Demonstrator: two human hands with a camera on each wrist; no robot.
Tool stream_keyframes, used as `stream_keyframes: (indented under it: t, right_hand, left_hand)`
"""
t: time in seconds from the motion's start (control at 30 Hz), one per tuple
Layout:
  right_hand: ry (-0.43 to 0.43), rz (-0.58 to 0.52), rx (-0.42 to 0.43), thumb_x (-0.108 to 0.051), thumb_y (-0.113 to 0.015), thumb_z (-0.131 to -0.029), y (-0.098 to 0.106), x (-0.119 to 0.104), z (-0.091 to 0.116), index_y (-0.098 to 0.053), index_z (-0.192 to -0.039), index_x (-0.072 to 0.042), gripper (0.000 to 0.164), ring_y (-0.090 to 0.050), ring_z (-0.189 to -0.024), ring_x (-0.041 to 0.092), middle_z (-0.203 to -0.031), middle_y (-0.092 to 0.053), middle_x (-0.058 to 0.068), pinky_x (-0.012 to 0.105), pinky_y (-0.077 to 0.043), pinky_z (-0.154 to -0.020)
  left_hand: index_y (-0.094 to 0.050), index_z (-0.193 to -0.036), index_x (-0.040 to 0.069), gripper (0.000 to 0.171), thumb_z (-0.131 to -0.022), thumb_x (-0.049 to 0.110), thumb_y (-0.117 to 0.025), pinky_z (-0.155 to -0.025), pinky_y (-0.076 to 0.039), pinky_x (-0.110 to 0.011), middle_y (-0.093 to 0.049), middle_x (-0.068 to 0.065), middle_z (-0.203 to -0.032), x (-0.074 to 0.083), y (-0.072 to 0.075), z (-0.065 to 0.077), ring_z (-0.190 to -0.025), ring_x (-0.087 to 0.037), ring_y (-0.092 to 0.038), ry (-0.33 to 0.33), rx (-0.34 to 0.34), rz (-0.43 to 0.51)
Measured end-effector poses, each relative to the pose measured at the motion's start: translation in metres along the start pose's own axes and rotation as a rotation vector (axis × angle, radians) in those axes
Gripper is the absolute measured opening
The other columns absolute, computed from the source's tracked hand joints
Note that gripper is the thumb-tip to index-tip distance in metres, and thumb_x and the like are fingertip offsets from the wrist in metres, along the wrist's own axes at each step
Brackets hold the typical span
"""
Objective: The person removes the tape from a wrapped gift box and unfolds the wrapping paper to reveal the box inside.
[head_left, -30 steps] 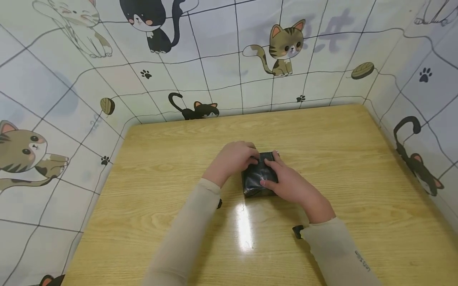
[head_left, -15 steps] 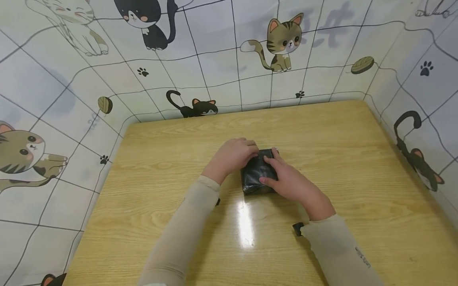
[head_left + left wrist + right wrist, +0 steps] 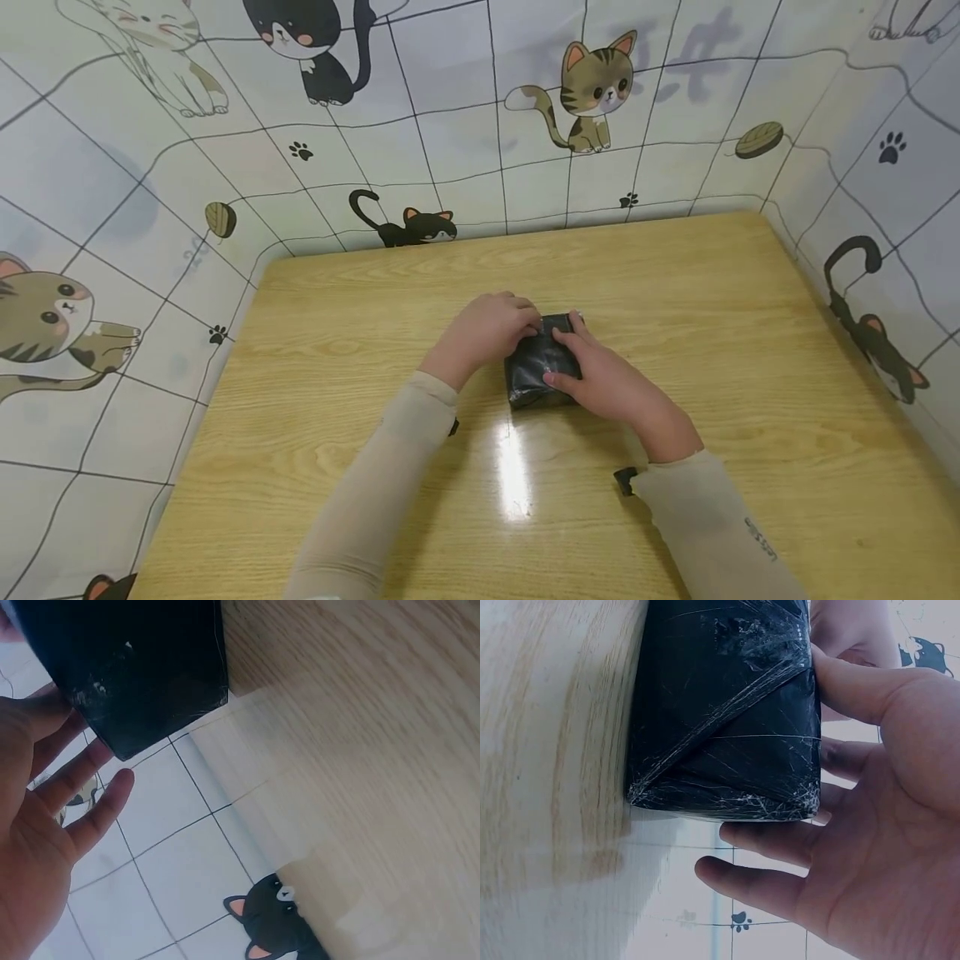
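Observation:
A black box-shaped package (image 3: 534,367) in shiny, creased plastic wrap rests on the wooden table. My left hand (image 3: 491,332) is at its far left corner, the fingers bent over the top; what the fingertips pinch there is hidden. From the right side my right hand (image 3: 611,385) holds the package, thumb and a finger on its top. In the left wrist view, the package (image 3: 150,667) has a plain dark end and the left hand's outer fingers stand off it. A diagonal fold crosses the package (image 3: 720,750) in the right wrist view, with the right thumb touching its edge.
The wooden table (image 3: 360,333) reaches back to a cat-printed, grid-lined wall covering (image 3: 457,158), which also rises at left and right. Small black pieces (image 3: 624,481) stick out at both sleeve cuffs. A bright light reflection lies on the table before the package.
My left fingers have curled closer over the package's top since one second ago. The right hand keeps its place on it. The head view has tilted slightly.

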State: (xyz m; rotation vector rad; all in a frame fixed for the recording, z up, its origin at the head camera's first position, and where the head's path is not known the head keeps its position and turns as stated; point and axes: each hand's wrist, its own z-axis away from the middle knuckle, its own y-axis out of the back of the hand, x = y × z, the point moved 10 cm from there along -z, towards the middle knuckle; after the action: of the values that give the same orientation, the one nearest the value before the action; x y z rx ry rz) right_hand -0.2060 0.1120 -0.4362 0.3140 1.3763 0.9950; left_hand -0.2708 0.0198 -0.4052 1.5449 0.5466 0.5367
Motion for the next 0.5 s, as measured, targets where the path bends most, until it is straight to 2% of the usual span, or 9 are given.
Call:
stream_keyframes:
  t: [0.17, 0.27, 0.37, 0.5]
  right_hand:
    - [-0.003, 0.004, -0.002, -0.036, -0.062, -0.109, 0.0, 0.001, 0.001, -0.027, -0.168, -0.001, 0.077, -0.024, -0.159, 0.053, -0.178, 0.006, 0.026, 0.068, -0.033, -0.124]
    - [-0.008, 0.017, 0.003, -0.036, -0.063, -0.108, 0.001, 0.002, 0.0, -0.027, -0.168, -0.002, 0.077, -0.024, -0.159, 0.053, -0.178, 0.005, 0.025, 0.069, -0.032, -0.124]
    - [-0.008, 0.03, 0.005, -0.035, -0.063, -0.108, 0.001, 0.004, -0.001, -0.027, -0.168, -0.003, 0.077, -0.023, -0.16, 0.053, -0.178, 0.005, 0.025, 0.069, -0.032, -0.125]
    - [-0.008, 0.024, 0.002, -0.035, -0.063, -0.108, -0.001, 0.003, -0.002, -0.027, -0.168, -0.003, 0.077, -0.023, -0.159, 0.053, -0.178, 0.004, 0.026, 0.069, -0.033, -0.124]
  left_hand:
    - [-0.067, -0.135, 0.018, 0.027, -0.109, 0.023, -0.064, -0.104, -0.059, -0.044, -0.07, 0.0, -0.138, 0.011, -0.008, -0.001, -0.126, -0.021, -0.068, -0.027, -0.072, -0.205]
    - [-0.061, -0.145, 0.017, 0.035, -0.11, 0.022, -0.06, -0.107, -0.057, -0.048, -0.063, -0.002, -0.147, 0.015, -0.011, -0.002, -0.133, -0.023, -0.064, -0.034, -0.118, -0.273]
    - [-0.057, -0.149, 0.017, 0.036, -0.113, 0.022, -0.055, -0.109, -0.056, -0.05, -0.059, -0.002, -0.152, 0.014, -0.014, -0.002, -0.137, -0.024, -0.062, -0.022, -0.15, -0.27]
    - [-0.06, -0.142, 0.019, 0.031, -0.112, 0.022, -0.056, -0.105, -0.058, -0.047, -0.062, 0.0, -0.146, 0.008, -0.014, 0.0, -0.131, -0.021, -0.064, 0.009, -0.143, -0.176]
